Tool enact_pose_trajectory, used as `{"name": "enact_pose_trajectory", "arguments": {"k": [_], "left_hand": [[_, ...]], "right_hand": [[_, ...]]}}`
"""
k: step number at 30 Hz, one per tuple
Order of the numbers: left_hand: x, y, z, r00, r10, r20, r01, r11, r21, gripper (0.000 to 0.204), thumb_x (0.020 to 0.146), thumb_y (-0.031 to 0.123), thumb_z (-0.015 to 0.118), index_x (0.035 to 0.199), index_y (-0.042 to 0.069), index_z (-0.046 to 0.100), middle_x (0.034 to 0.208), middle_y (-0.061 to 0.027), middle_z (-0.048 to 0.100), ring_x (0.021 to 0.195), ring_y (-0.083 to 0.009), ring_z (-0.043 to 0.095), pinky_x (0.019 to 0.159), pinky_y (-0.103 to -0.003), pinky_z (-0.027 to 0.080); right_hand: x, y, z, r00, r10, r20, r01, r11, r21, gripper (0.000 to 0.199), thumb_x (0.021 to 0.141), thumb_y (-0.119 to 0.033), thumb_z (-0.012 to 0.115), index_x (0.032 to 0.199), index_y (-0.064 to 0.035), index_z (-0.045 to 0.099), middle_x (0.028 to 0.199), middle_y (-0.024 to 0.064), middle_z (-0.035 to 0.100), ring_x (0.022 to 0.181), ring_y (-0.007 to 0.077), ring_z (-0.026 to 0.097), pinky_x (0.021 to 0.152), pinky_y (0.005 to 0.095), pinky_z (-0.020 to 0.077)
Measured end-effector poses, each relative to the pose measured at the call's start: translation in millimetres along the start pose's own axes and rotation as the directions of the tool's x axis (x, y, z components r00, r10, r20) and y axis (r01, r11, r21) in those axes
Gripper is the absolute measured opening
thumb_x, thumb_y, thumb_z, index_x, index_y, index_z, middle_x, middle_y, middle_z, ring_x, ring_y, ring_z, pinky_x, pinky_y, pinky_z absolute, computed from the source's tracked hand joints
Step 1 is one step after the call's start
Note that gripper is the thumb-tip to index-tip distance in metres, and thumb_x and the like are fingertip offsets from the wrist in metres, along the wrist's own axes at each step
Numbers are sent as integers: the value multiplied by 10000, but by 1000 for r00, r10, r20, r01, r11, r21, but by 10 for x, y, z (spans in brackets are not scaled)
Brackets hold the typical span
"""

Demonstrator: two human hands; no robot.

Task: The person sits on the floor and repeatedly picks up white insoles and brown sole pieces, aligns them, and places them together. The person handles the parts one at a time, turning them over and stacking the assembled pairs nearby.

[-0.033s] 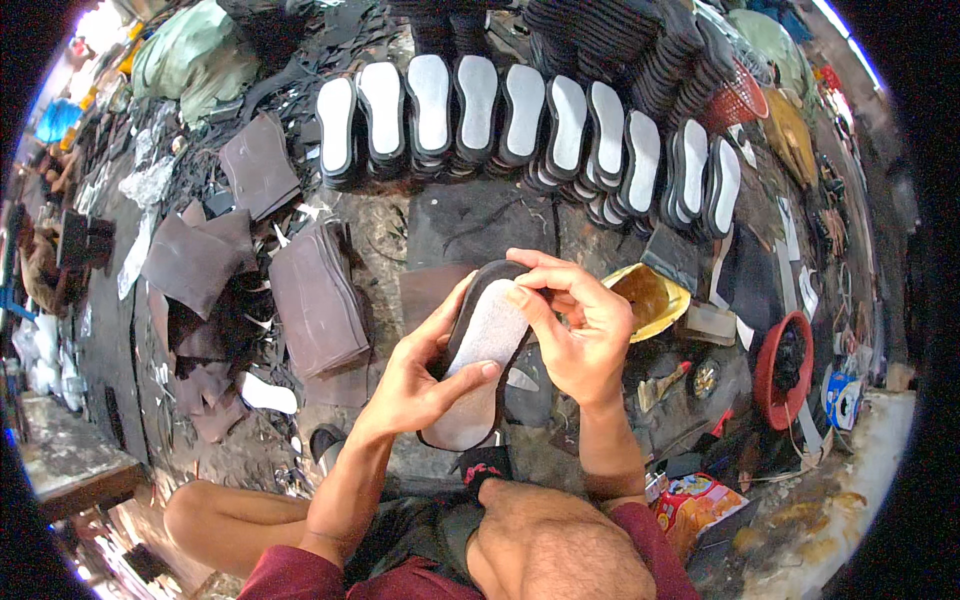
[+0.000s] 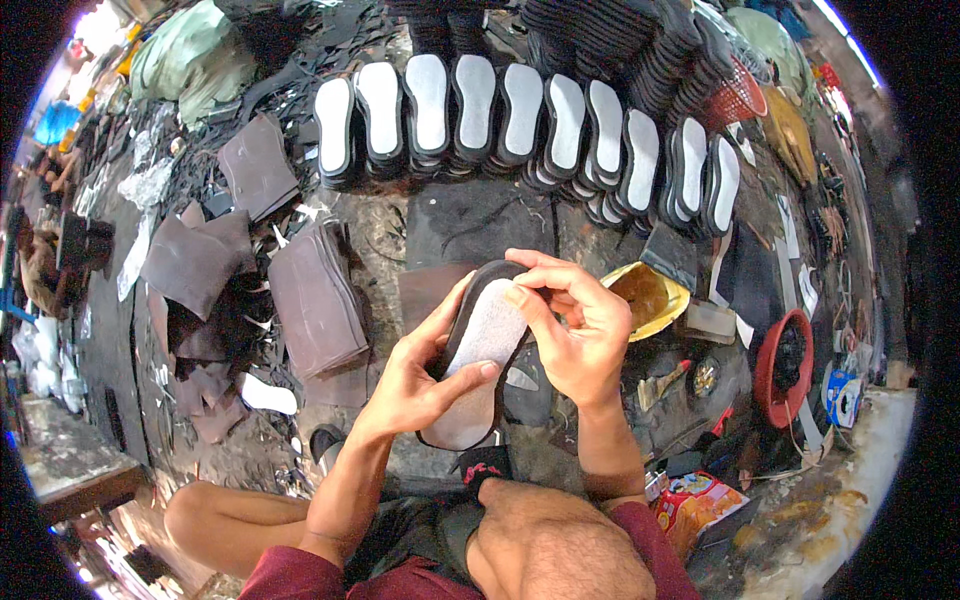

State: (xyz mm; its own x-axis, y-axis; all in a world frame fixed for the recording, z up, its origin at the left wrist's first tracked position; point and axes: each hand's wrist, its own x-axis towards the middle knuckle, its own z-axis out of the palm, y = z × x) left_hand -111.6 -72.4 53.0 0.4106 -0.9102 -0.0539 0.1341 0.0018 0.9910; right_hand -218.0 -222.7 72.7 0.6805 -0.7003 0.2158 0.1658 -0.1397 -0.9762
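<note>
Between both hands I hold a shoe sole (image 2: pixel 478 350), black around the rim with a pale grey-white insole piece on its upper face. My left hand (image 2: pixel 430 375) wraps its left side, the thumb lying across the pale face. At the upper right edge, my right hand (image 2: pixel 575 320) pinches the sole between thumb and fingers. Beyond the hands, several stacks of black soles topped with white pieces (image 2: pixel 428 105) stand in a curved row. The sole's underside is hidden.
Brown sheets (image 2: pixel 318 300) lie in piles on the left. To the right are a yellow container (image 2: pixel 650 305) with brown residue, a brush (image 2: pixel 665 383), and a red basin (image 2: pixel 783 370) holding dark material. Tall stacks of black soles (image 2: pixel 630 50) rise at the back. A loose white piece (image 2: pixel 268 394) lies at left.
</note>
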Motion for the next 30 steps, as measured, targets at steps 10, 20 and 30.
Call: {"name": "enact_pose_trajectory", "arguments": {"k": [10, 20, 30], "left_hand": [[66, -42, 44, 998, -51, 34, 52, 998, -37, 889, 847, -4, 740, 1568, 38, 222, 1477, -84, 457, 1216, -163, 536, 1018, -321, 438], [104, -67, -90, 992, -97, 82, 95, 995, 30, 847, 843, 192, 790, 1521, -11, 325, 1466, -106, 485, 1268, -160, 498, 1063, -322, 395], [156, -61, -149, 922, -362, -134, 308, 899, -310, 773, 851, 42, 755, 1505, 6, 343, 1143, -108, 694, 936, -164, 685, 700, -308, 627]], "right_hand": [[98, 44, -89, 849, 528, -38, -392, 675, 625, 439, 819, 22, 753, 1225, 29, 584, 1031, 180, 728, 899, 202, 713, 807, 320, 597], [622, 474, -468, 898, 349, -267, -269, 918, 292, 252, 815, -40, 764, 1055, 29, 728, 969, 98, 742, 825, 144, 687, 780, 266, 539], [639, 566, -456, 823, 489, -290, -441, 871, 216, 823, 942, -649, 481, 1527, -93, 317, 1266, 117, 610, 919, 190, 625, 681, 333, 528]]}}
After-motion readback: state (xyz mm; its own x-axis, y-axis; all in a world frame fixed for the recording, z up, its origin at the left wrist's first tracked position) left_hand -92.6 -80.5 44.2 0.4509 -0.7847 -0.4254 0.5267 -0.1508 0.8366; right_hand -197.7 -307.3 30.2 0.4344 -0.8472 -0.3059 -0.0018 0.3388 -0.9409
